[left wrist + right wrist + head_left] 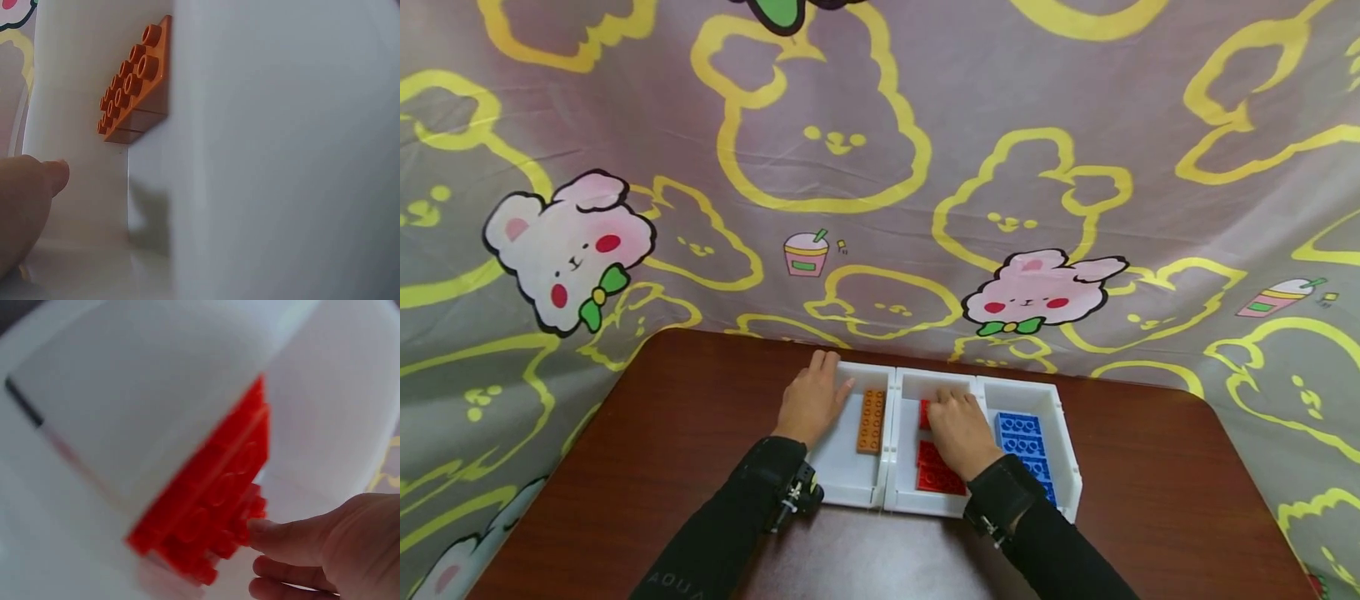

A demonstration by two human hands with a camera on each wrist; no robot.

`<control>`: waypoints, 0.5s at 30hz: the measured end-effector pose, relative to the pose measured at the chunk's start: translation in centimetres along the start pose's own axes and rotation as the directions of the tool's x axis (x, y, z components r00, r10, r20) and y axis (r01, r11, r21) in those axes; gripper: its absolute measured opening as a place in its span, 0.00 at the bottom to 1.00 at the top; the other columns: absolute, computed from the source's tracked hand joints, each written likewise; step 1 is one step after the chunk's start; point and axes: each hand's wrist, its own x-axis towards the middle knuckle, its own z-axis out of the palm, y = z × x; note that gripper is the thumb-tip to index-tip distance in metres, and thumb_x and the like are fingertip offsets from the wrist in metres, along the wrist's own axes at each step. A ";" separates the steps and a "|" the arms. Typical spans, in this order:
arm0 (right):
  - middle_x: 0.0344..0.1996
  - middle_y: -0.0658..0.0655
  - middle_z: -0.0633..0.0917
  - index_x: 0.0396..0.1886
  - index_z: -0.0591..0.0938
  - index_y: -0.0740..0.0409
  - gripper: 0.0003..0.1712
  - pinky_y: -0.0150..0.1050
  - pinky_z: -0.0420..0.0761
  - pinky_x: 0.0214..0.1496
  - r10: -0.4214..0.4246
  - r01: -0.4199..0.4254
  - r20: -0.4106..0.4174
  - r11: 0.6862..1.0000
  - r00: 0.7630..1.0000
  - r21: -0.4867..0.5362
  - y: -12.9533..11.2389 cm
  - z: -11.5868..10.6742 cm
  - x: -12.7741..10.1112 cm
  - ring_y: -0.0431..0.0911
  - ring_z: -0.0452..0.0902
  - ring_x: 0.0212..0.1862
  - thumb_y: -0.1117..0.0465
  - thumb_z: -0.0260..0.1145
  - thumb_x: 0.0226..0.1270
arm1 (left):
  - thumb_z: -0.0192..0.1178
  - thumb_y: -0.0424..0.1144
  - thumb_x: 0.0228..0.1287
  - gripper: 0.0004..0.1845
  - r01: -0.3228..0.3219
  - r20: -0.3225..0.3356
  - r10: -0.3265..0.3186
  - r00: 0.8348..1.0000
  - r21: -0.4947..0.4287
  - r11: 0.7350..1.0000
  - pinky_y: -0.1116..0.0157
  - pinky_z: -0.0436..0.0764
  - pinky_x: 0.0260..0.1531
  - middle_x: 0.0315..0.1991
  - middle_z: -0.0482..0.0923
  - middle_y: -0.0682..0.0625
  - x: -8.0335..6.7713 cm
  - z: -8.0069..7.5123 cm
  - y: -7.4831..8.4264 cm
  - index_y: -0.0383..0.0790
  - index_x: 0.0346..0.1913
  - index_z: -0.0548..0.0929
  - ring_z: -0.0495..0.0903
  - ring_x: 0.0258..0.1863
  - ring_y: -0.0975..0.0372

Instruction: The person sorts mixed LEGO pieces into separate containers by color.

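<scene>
We take the white three-compartment tray (1060,408) on the dark wooden tabletop (662,450) as our landmark. Our left hand (810,402) lies on the tray's left outer wall, fingers fairly straight and draped over the rim into the left compartment; its grip closes on nothing, and in the left wrist view a fingertip (53,175) rests against the white inner wall. In that left compartment lies an orange brick (872,421), studs up, just beside the hand but apart from it. Our right hand (958,432) is down in the tray's middle compartment, over the red bricks (936,475) that lie flat there. The right wrist view, somewhat blurred, shows the fingertips (269,532) touching the edge of a red brick (212,512), the fingers only loosely bent; we cannot tell whether the grip actually pinches it or merely touches. In the tray's right compartment sit blue bricks (1022,437), studs up, untouched. Behind the tray hangs a grey cloth (880,167) printed with yellow outlines and pink bunnies.
</scene>
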 end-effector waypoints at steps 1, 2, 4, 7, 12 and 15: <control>0.25 0.59 0.79 0.22 0.85 0.62 0.08 0.51 0.82 0.41 0.003 -0.004 0.022 1.000 1.000 0.028 0.0 -0.4 -0.1 0.56 0.82 0.35 0.74 0.72 0.58 | 0.64 0.47 0.75 0.24 -0.007 -0.004 0.007 1.000 0.000 1.000 0.49 0.85 0.38 0.58 0.75 0.39 0.0 0.0 0.0 0.35 0.63 0.73 0.84 0.42 0.46; 0.24 0.60 0.80 0.21 0.84 0.62 0.09 0.52 0.82 0.41 0.006 -0.009 0.052 0.998 0.999 0.058 -0.1 -1.0 -0.2 0.56 0.82 0.34 0.75 0.71 0.58 | 0.64 0.47 0.74 0.24 -0.014 -0.008 0.014 1.000 -0.001 1.000 0.49 0.85 0.38 0.58 0.75 0.39 0.0 0.0 0.1 0.35 0.62 0.73 0.84 0.41 0.46; 0.23 0.60 0.82 0.21 0.84 0.62 0.10 0.55 0.83 0.44 0.007 -0.025 0.154 0.992 0.988 0.121 -0.2 -2.2 -0.5 0.57 0.83 0.34 0.75 0.71 0.59 | 0.65 0.47 0.74 0.25 -0.025 -0.014 0.025 1.000 -0.004 1.000 0.50 0.85 0.38 0.58 0.75 0.39 0.1 -0.1 0.1 0.34 0.63 0.74 0.84 0.41 0.45; 0.24 0.60 0.85 0.24 0.86 0.62 0.07 0.58 0.82 0.48 -0.022 -0.034 0.298 0.983 0.954 0.182 -0.7 -3.8 -1.1 0.57 0.85 0.34 0.74 0.73 0.59 | 0.65 0.47 0.74 0.25 -0.037 -0.026 0.037 0.999 0.006 0.999 0.51 0.85 0.36 0.58 0.75 0.38 0.2 -0.2 0.1 0.34 0.62 0.74 0.84 0.39 0.46; 0.29 0.61 0.86 0.36 0.88 0.66 0.07 0.53 0.81 0.46 -0.077 0.009 0.304 0.975 0.950 0.220 -1.3 -3.6 -1.7 0.54 0.85 0.37 0.73 0.76 0.58 | 0.66 0.47 0.73 0.25 -0.040 -0.040 0.040 0.998 0.014 0.999 0.51 0.85 0.36 0.57 0.75 0.38 0.3 -0.1 -0.2 0.34 0.62 0.74 0.84 0.39 0.47; 0.31 0.63 0.86 0.40 0.84 0.69 0.11 0.53 0.81 0.44 -0.082 0.007 0.274 0.965 0.958 0.263 -1.2 -2.6 -1.6 0.56 0.85 0.38 0.73 0.75 0.58 | 0.65 0.47 0.74 0.25 -0.029 -0.025 0.029 0.999 0.006 1.000 0.50 0.85 0.38 0.58 0.75 0.38 0.1 -0.1 -0.2 0.34 0.62 0.74 0.84 0.41 0.46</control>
